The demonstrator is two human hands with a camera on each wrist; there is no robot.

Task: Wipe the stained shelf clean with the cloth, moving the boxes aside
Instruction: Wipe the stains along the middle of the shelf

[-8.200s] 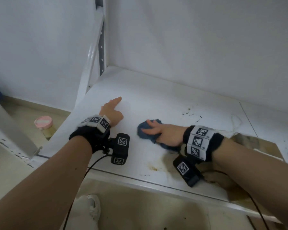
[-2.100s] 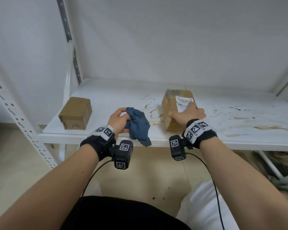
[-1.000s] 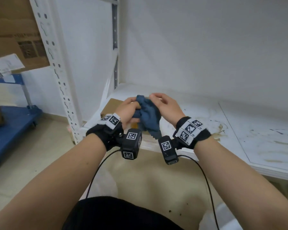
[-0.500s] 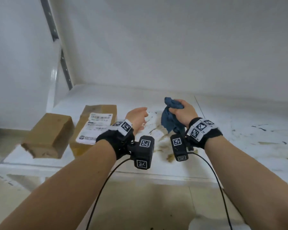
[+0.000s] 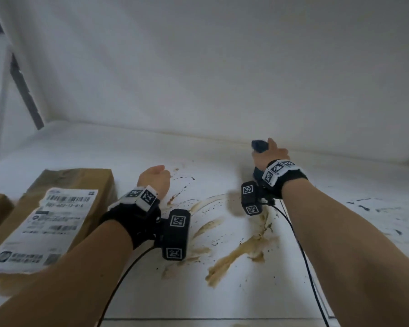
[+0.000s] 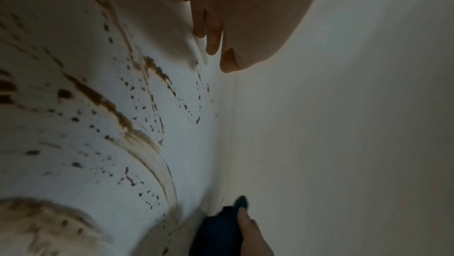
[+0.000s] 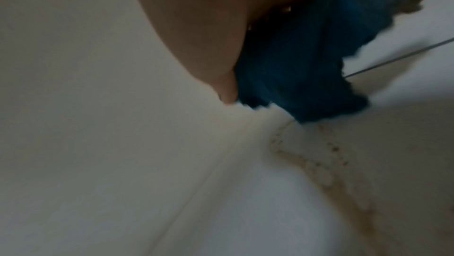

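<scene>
Fingers (image 7: 228, 93) of the right hand (image 5: 268, 153) grip the cloth (image 5: 259, 146); left hand (image 5: 154, 178) fingers relaxed.

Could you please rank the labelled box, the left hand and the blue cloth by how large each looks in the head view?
1. Labelled box: clearly largest, though nearness to the camera enlarges it.
2. Left hand.
3. Blue cloth: smallest as seen, but the right hand gripping it hides most of it, so its real rank is unsure.
</scene>
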